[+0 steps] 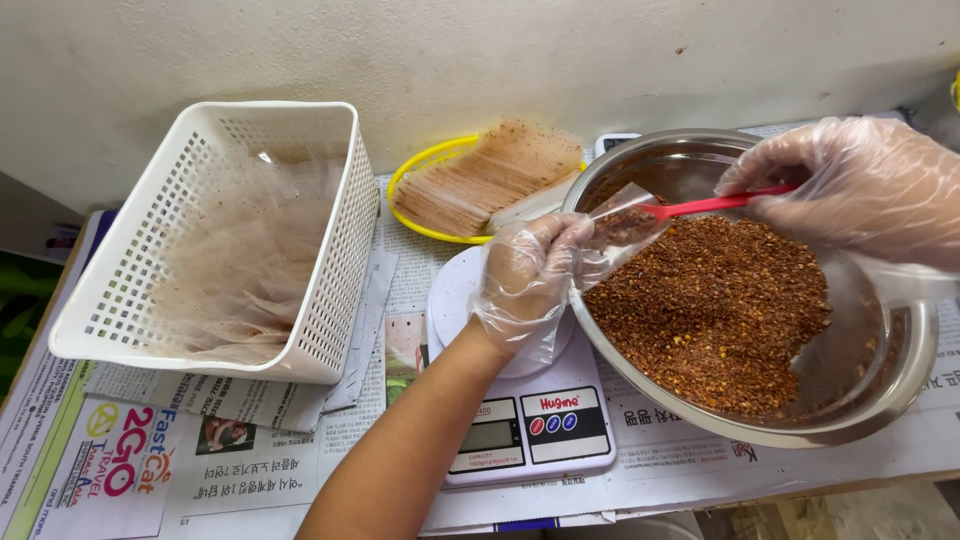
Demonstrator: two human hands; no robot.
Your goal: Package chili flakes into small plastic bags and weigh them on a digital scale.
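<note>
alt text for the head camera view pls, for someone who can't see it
A gloved left hand holds a small clear plastic bag open over a steel bowl of red chilli flakes, while the gloved right hand tips a red plastic spoon into it. Alongside sit a white kitchen scale and a white plastic basket.

Pretty cramped here: the white lattice plastic basket [215,235] blocks the left, and the big round steel bowl [880,395] hogs the right. The only open lane is over the white digital kitchen scale [525,425] between them, and the yellow plastic tray [420,165] closes the back.
</note>
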